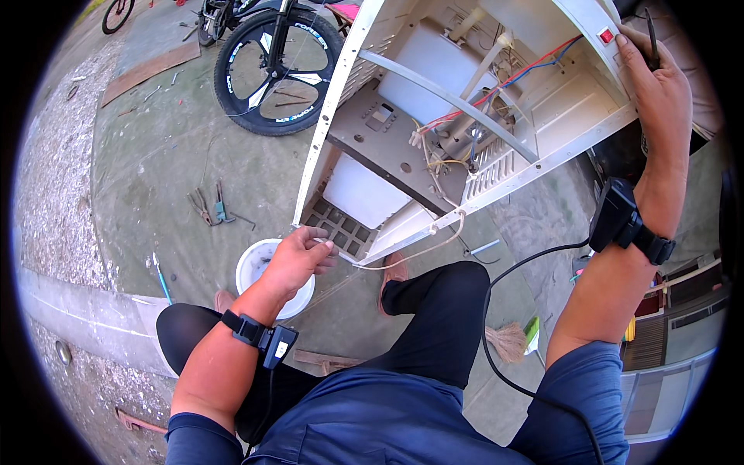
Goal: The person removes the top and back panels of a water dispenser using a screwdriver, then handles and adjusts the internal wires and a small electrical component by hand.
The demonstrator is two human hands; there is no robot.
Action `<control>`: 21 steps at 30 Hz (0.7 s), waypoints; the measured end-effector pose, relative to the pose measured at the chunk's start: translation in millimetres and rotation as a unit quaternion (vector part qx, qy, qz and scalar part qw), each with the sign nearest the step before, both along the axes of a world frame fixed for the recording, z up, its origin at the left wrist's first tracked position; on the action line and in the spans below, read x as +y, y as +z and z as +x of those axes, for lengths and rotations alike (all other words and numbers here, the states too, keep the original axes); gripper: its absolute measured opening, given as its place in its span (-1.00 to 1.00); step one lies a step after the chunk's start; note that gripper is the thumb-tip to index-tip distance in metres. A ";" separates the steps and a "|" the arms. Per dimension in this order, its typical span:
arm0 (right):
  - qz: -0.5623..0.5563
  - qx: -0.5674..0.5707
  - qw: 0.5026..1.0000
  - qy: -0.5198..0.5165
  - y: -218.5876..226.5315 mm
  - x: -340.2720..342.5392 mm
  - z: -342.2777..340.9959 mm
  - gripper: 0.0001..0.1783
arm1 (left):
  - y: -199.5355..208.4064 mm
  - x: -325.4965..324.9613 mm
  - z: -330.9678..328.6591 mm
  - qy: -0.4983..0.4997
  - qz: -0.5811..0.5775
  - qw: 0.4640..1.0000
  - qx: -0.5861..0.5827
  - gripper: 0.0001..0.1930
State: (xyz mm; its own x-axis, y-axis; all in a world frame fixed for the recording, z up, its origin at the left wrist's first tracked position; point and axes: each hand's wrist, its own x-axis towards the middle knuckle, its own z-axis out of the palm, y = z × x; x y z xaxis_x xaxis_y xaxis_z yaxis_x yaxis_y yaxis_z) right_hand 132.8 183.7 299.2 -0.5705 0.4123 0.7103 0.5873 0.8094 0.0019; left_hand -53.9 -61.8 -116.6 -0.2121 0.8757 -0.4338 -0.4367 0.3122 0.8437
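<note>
A white metal appliance cabinet [322, 128], open on the side facing me, leans tilted before my legs. Inside are a white plastic tank [426, 70], a second white box [364, 191], a metal cylinder [469, 139] and red and blue wires [535, 71]. My left hand [298, 260] has its fingers curled at the cabinet's lower corner, above a white bucket [252, 267]. At the upper right, my right hand [663, 97] is closed around a slim dark tool [652, 35]. Its thumb rests on the cabinet edge beside a red switch [606, 36].
Pliers [200, 207], a green-handled hand tool [222, 205] and a hex key [245, 220] lie on the floor at left. A bicycle wheel [279, 74] stands behind them. A pale cable [453, 242] loops from the cabinet; a broom [508, 341] lies right of my knee.
</note>
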 end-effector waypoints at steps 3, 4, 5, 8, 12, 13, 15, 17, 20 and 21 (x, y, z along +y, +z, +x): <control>0.025 -0.011 1.000 -0.006 -0.3 -2.7 -1.3 -0.68 | -0.4 0.2 -0.2 -0.001 -0.001 1.000 0.002 -0.56; 0.014 -0.007 1.000 0.001 0.0 -1.3 -0.4 -0.68 | -0.5 0.2 -0.2 -0.001 -0.002 1.000 0.003 -0.56; 0.003 -0.003 1.000 0.008 0.3 1.2 0.3 -0.67 | -1.0 0.3 -0.3 -0.003 -0.002 1.000 0.004 -0.57; 0.012 -0.005 1.000 -0.001 0.8 -2.6 -0.7 -0.67 | -1.8 0.2 -0.2 -0.006 -0.003 1.000 0.007 -0.59; -0.002 0.007 1.000 -0.006 -1.1 -8.2 -4.2 -0.66 | -0.7 0.5 -0.7 -0.006 -0.001 1.000 0.007 -0.58; 0.000 0.006 1.000 -0.004 -0.4 -6.9 -4.1 -0.66 | -0.6 1.2 -1.1 -0.006 -0.001 1.000 0.005 -0.58; 0.003 0.006 1.000 0.001 -1.4 -5.4 -2.2 -0.67 | -2.5 0.4 -1.4 -0.007 0.000 1.000 0.005 -0.57; 0.004 0.002 1.000 -0.004 -2.0 -8.6 -4.5 -0.67 | -3.0 0.3 -1.3 -0.007 -0.001 1.000 0.004 -0.57; 0.007 0.003 1.000 0.001 -1.7 -7.6 -3.3 -0.66 | -2.2 0.5 -1.0 -0.008 -0.002 1.000 0.005 -0.56; 0.008 0.004 1.000 0.006 -2.0 -7.3 -2.8 -0.66 | -2.3 0.6 -1.2 -0.007 -0.002 1.000 0.005 -0.56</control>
